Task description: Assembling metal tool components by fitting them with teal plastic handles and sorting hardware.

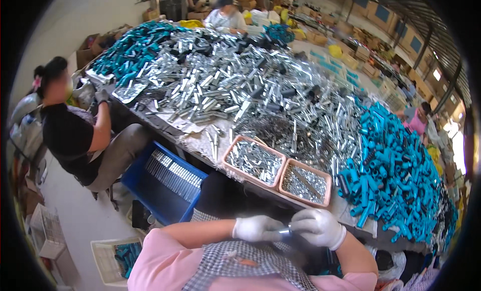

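In front of my chest my two hands meet, both in white gloves. My left hand [257,228] is closed, its fingertips pinching a small shiny metal piece [284,232]. The fingers of my right hand [319,227] are bent and pressed at the other end of that piece. Fingers cover most of it, so its full shape is hidden. Just beyond my hands, at the table edge, stand two pink bins: the left bin [226,163] holds long metal pins and small parts, the right bin [328,190] small bright metal parts with a flat strip lying across.
A heap of silver metal parts [215,85] covers the table, with teal plastic handles [386,160] piled right and more teal parts [133,48] far left. A blue crate [131,176] with rows of metal pieces stands left. Co-workers sit around; one person [70,135] is nearby at left.
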A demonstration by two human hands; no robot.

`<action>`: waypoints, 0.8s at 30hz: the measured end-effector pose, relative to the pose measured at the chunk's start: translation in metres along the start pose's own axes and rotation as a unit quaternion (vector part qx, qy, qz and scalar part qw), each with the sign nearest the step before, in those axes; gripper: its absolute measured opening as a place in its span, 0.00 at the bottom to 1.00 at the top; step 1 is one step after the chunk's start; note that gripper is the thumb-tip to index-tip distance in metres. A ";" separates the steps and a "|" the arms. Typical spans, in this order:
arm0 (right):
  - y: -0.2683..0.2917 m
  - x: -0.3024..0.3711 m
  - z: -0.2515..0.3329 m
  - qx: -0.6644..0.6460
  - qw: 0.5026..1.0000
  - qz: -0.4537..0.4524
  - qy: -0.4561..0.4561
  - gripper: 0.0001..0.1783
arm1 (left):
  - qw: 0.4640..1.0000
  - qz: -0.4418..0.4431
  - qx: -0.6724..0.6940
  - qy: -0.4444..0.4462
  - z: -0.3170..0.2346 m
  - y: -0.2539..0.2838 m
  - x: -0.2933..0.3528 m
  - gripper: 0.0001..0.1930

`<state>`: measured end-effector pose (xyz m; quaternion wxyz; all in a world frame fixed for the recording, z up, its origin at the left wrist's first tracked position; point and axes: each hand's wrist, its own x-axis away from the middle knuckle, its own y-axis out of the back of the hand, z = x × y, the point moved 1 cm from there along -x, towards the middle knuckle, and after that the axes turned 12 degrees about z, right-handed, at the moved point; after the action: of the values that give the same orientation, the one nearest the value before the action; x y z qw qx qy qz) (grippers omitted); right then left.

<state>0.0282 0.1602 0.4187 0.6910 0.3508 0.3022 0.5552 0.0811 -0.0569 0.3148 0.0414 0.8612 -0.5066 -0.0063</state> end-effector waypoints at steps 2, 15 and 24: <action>-0.003 0.005 0.004 0.011 0.999 -0.033 -0.004 0.17 | 1.000 -0.010 0.013 0.004 0.006 0.000 0.004 0.16; -0.034 0.000 -0.004 0.080 0.991 0.019 -0.106 0.13 | 0.988 -0.028 -0.149 0.020 0.007 -0.003 0.002 0.19; -0.042 0.002 0.004 0.043 0.999 -0.005 -0.027 0.13 | 0.992 -0.019 -0.126 0.019 0.006 -0.001 0.002 0.19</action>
<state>0.0549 0.1554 0.3869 0.6860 0.3933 0.3087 0.5286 0.0828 -0.0580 0.3083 0.1586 0.8588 -0.4841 -0.0547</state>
